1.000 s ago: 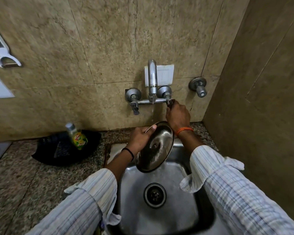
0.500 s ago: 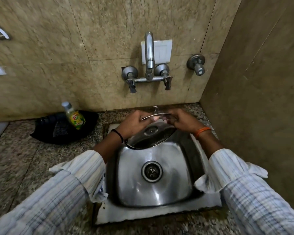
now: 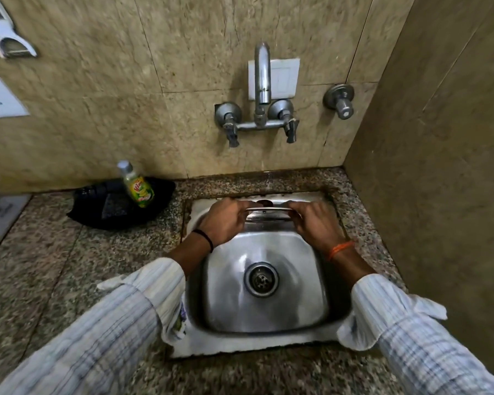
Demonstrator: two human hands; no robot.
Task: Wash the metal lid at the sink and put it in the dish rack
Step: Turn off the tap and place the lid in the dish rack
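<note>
Two hands of mine on the metal lid (image 3: 268,214), seen edge-on at the sink's (image 3: 265,334) back rim under the tap (image 3: 261,81), my left hand (image 3: 226,222) and right hand (image 3: 315,223) each curled around one side, soap bottle (image 3: 137,185) well left on the counter (image 3: 69,266).
</note>
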